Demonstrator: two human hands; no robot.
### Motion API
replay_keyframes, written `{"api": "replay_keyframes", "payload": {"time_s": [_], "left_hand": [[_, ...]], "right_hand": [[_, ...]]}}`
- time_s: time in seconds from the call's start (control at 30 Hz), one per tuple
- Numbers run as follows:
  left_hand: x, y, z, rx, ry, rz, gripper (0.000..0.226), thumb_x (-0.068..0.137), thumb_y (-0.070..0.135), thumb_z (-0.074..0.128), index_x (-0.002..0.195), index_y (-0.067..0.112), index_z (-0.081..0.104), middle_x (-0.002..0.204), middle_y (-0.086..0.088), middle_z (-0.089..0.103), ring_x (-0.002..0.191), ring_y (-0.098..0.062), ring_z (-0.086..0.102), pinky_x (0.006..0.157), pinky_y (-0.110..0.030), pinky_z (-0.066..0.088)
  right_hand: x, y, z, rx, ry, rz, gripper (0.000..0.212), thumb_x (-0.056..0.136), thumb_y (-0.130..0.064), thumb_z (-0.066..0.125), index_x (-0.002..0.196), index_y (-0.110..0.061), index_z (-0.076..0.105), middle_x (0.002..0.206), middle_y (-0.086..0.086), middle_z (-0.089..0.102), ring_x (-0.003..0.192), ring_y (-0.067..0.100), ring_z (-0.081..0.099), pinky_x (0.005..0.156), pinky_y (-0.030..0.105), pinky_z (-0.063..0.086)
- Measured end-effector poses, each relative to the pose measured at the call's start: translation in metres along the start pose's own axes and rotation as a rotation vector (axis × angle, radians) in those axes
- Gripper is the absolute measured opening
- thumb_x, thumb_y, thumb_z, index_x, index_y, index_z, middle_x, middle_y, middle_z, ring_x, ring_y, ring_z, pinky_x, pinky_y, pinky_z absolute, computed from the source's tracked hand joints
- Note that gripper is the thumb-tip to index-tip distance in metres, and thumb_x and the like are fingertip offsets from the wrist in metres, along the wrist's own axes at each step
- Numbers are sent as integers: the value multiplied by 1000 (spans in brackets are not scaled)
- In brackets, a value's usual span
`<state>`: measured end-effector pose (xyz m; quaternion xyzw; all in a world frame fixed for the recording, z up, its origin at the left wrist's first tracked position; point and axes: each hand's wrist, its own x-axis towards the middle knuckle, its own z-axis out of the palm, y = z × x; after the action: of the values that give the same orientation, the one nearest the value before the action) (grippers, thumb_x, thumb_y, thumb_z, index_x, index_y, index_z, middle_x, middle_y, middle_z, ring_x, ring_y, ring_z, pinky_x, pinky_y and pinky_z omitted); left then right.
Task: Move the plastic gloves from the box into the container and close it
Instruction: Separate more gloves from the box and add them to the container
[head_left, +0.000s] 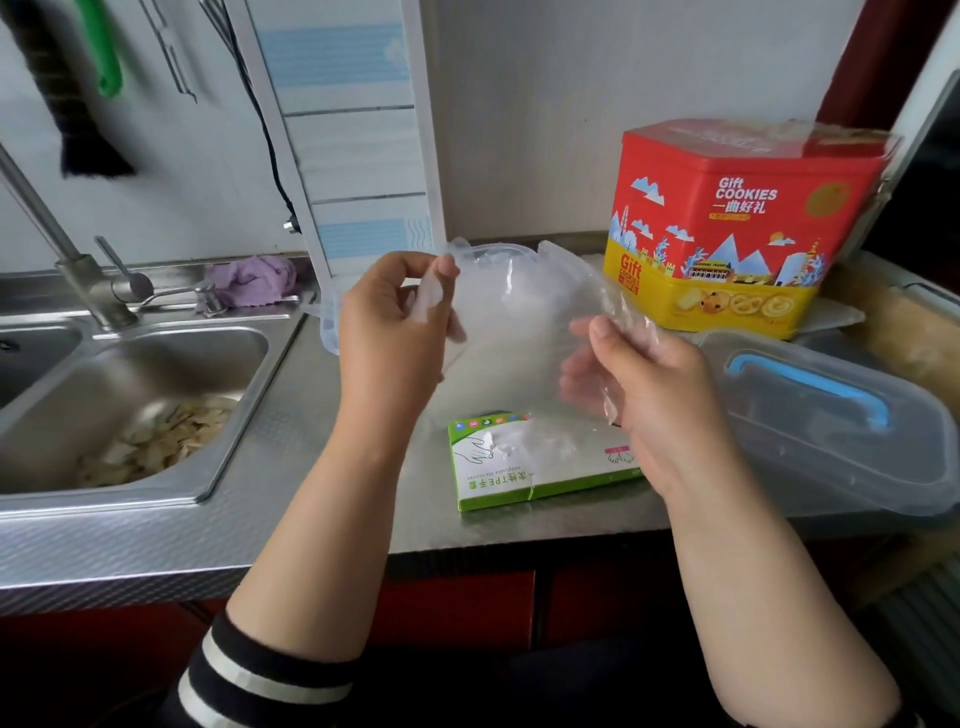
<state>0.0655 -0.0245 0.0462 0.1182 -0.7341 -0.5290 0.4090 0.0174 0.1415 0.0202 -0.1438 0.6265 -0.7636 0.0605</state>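
Striped sleeve (249, 670) sits closest, on my left arm. Past it, both hands are up over the counter (311, 540), stretching 1 clear glove (519, 322) between them: left hand (395, 332) pinches its top edge with thumb and fingertips, right hand (644, 395) grips the lower corner with curled fingers. Green glove box (519, 467) lies flat below. Clear container (841, 415) is just right, open I think, so I'd fold the glove small before dropping it in. Cookie tin (737, 228) stands at the back.
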Motion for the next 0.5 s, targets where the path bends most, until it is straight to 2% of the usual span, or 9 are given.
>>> {"api": "replay_keyframes", "payload": {"time_s": [0.07,0.13,0.17,0.2,0.27,0.3,0.37,0.4,0.5], "left_hand": [[7,-5,-2,49,28,27,21,97,31,57,85,16,61,47,5,55,40,-4,41,42,-22,36],[20,-11,-4,101,83,53,22,96,34,58,78,21,59,55,-8,57,47,-10,44,51,-27,36],[29,-14,-6,137,115,67,26,94,35,58,70,25,55,56,-7,56,52,-12,46,54,-28,36],[38,-17,-7,173,138,87,35,94,35,57,61,26,48,53,2,52,55,-11,47,56,-27,35],[60,-24,-12,255,147,144,52,93,30,57,47,26,35,57,11,50,61,-4,50,57,-24,33],[71,-28,-14,302,142,143,53,93,29,58,45,24,37,65,12,55,67,-5,53,59,-24,35],[91,-34,-19,438,126,103,44,94,30,57,53,16,50,80,5,63,79,-17,60,63,-26,39],[99,-38,-20,530,96,64,37,94,31,57,61,13,56,80,2,62,83,-24,61,64,-28,38],[117,-49,-20,781,-10,-71,23,94,31,54,88,11,64,92,-9,66,93,-33,60,72,-31,39]], "right_hand": [[10,-5,5,-77,24,-40,19,99,-21,52,91,-16,69,60,-2,64,58,11,62,60,30,58],[26,-11,11,-202,48,-107,23,100,-25,52,84,-20,68,58,-2,62,53,10,59,55,24,52],[37,-14,15,-284,59,-152,26,99,-26,53,77,-22,66,57,-3,60,50,8,56,53,21,48],[50,-17,19,-372,66,-197,30,98,-27,55,69,-22,62,54,-5,58,46,5,52,52,19,44],[79,-21,28,-533,74,-252,37,96,-31,57,60,-20,53,52,-6,56,45,3,49,54,23,40],[93,-22,33,-601,71,-262,39,94,-33,58,59,-19,49,55,-5,58,50,7,52,57,26,41],[121,-22,45,-745,55,-282,40,93,-39,57,61,-19,43,72,5,66,68,24,61,63,35,45],[133,-20,50,-829,41,-280,38,92,-40,57,64,-20,42,84,7,69,80,29,62,65,35,43],[158,-11,61,-1031,-63,-242,16,91,-38,60,91,-22,58,110,5,65,104,28,59,76,29,40]]}}
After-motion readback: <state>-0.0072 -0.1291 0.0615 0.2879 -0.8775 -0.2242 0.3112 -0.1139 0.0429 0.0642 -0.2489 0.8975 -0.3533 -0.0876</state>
